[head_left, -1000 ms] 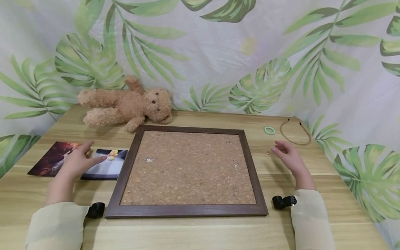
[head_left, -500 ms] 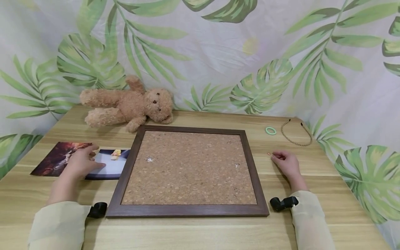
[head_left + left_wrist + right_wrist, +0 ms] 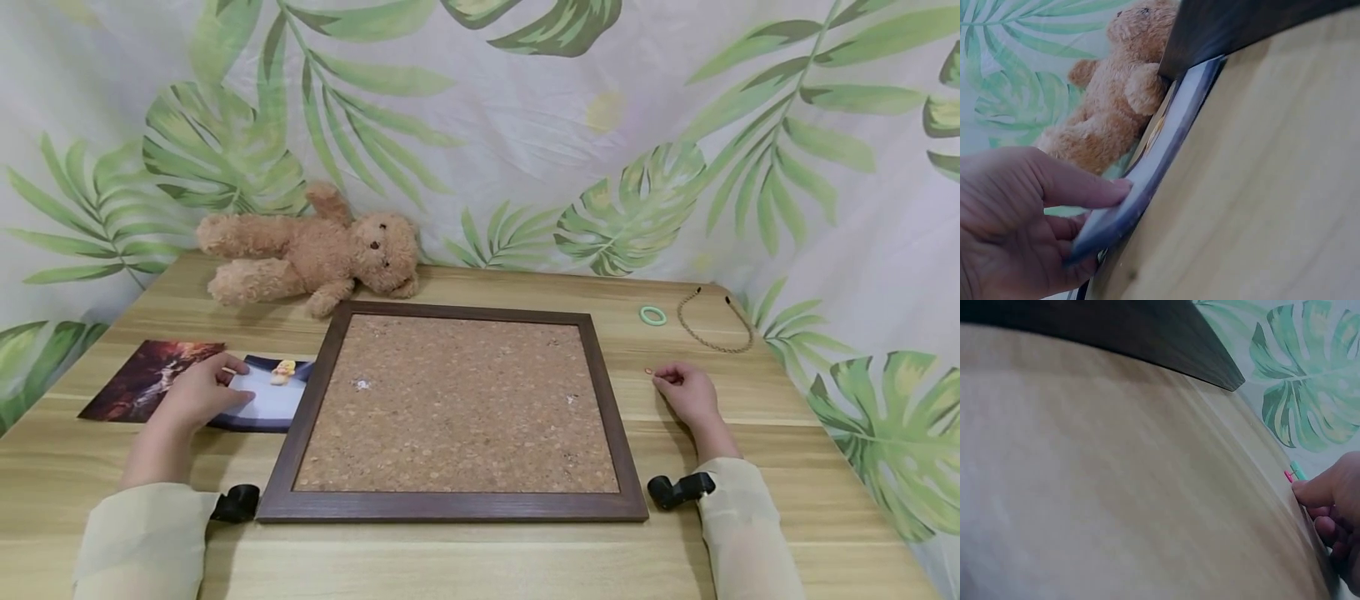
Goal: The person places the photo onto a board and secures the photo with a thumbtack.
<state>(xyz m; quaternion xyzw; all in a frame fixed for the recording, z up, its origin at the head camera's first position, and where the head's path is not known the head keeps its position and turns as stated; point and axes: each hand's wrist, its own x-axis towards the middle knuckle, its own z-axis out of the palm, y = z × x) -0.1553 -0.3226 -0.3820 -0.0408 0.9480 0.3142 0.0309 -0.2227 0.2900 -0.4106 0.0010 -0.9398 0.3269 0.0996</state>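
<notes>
"Left of the brown frame (image 3: 450, 506), what?"

"Picture card (image 3: 273, 402), pinched between thumb and fingers of the left hand (image 3: 197, 393). Bent up at the left end, running longways from left to right, up to the frame."

"And on the right?"

"Tiny pinkish thing (image 3: 648, 371), just left and far of the right hand (image 3: 688, 393). Next to tight-curled fingers, but too small to tell if held."

"Around?"

"Flat wooden table (image 3: 450, 560) below, teddy (image 3: 315, 254) at far left, leafy cloth (image 3: 517, 108) behind."
</notes>
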